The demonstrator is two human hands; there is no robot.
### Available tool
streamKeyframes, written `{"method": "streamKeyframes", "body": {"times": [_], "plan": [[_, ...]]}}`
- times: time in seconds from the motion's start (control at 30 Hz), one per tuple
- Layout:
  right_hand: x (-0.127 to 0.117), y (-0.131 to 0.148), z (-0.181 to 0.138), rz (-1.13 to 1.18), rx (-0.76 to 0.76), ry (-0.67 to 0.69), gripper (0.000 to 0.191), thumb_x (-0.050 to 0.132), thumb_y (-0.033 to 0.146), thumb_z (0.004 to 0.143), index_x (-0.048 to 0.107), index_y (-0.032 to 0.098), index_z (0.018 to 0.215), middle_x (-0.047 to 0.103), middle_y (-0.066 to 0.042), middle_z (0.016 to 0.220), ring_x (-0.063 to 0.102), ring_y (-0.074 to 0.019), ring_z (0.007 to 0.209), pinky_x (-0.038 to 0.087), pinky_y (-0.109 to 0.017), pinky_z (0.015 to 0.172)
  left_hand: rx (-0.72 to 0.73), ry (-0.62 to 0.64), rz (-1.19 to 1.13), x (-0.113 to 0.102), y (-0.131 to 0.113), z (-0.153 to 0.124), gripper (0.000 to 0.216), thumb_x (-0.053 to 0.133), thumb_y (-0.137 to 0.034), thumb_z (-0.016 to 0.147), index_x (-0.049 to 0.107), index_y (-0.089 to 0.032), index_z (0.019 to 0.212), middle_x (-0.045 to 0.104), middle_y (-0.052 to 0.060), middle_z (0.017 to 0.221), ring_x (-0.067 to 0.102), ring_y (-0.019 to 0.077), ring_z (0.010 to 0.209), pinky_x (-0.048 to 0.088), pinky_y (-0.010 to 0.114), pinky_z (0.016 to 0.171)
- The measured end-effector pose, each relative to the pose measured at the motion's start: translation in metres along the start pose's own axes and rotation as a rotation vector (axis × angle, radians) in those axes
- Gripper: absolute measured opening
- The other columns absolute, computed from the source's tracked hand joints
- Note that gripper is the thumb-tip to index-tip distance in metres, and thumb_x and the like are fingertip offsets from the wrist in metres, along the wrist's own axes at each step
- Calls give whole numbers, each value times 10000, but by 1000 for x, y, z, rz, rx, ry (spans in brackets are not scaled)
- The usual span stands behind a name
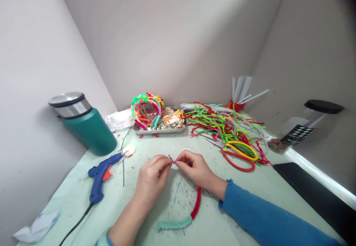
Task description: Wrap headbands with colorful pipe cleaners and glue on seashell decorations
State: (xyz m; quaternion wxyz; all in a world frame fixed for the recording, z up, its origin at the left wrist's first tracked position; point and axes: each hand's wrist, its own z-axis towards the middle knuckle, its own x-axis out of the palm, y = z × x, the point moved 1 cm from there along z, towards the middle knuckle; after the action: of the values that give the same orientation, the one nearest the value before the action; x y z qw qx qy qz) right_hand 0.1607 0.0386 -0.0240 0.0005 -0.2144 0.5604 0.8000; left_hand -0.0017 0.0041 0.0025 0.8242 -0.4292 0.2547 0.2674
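A short purple pipe cleaner (174, 161) is pinched between the fingertips of both hands above the middle of the table. My left hand (154, 175) grips its left side, where a thin end sticks up. My right hand (194, 167) is closed on its right side; how much of it the fingers hide I cannot tell. Below the hands lies a curved, fuzzy headband (195, 209), red on its right part and mint green toward the front. Its upper end passes under my right hand, with a bit of orange showing there.
A blue glue gun (98, 179) and a green bottle (91, 131) stand at the left. Behind are a metal tray (167, 131) with finished headbands (147, 109), and a pile of pipe cleaners (222, 122). Scissors (241, 153), glue sticks (241, 88) and a black-lidded jar (300, 131) are rightward.
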Motion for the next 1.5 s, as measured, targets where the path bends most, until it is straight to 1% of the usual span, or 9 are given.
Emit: {"method": "streamKeyframes", "body": {"times": [0.1,0.27,0.43,0.63,0.87,0.97,1.33,1.43,1.5], "plan": [[0,1,0,2,5,-4,97,548,251,802,586,165,782,589,0,690,509,-108,606,397,-216,552,33,-16,22,1,2,-1,163,496,-147,825,642,-200,873,659,44,884,611,146,807,480,242,715],[-1,-1,0,2,-3,3,93,547,248,802,586,165,785,587,1,688,508,-107,606,394,-215,551,54,-30,56,1,2,-2,133,506,-165,829,634,-199,837,652,35,855,606,137,762,484,236,664],[0,-2,1,3,-2,4,98,546,255,805,583,167,785,588,0,696,513,-110,616,396,-217,558,156,-49,87,2,5,-1,170,514,-148,827,661,-200,894,668,45,864,615,153,799,495,265,713],[0,-1,0,2,-12,12,103,543,258,809,585,167,785,585,2,689,504,-108,607,392,-218,552,187,-55,125,5,8,-1,204,516,-125,822,675,-175,938,684,60,895,629,154,823,505,250,728],[0,-2,-2,-1,-28,15,106,541,253,811,593,162,796,595,-6,704,509,-109,616,394,-220,558,102,3,100,5,5,-1,212,516,-110,809,684,-174,923,670,54,853,625,150,782,500,235,688],[1,-2,-2,0,-41,13,91,547,239,806,595,163,791,590,-1,691,502,-105,606,389,-216,550,61,7,97,5,5,-1,203,515,-127,814,688,-181,903,649,52,836,617,147,756,490,231,658],[1,-2,-2,-5,-42,16,97,552,247,806,596,162,789,596,-5,692,509,-108,607,390,-219,551,-18,18,91,4,5,-1,181,516,-176,818,693,-163,854,637,60,838,597,145,742,450,237,662],[1,-1,-2,-6,-44,19,100,552,248,806,600,162,792,598,-7,693,514,-110,610,391,-219,553,-86,43,30,3,5,0,173,523,-194,807,694,-169,812,655,54,821,601,150,741,442,242,675],[1,0,-2,-6,-46,21,97,551,242,805,602,160,791,597,-6,689,512,-109,608,389,-218,551,-203,77,-44,4,5,0,167,534,-221,795,695,-179,789,657,33,726,592,144,666,433,237,626]]}}
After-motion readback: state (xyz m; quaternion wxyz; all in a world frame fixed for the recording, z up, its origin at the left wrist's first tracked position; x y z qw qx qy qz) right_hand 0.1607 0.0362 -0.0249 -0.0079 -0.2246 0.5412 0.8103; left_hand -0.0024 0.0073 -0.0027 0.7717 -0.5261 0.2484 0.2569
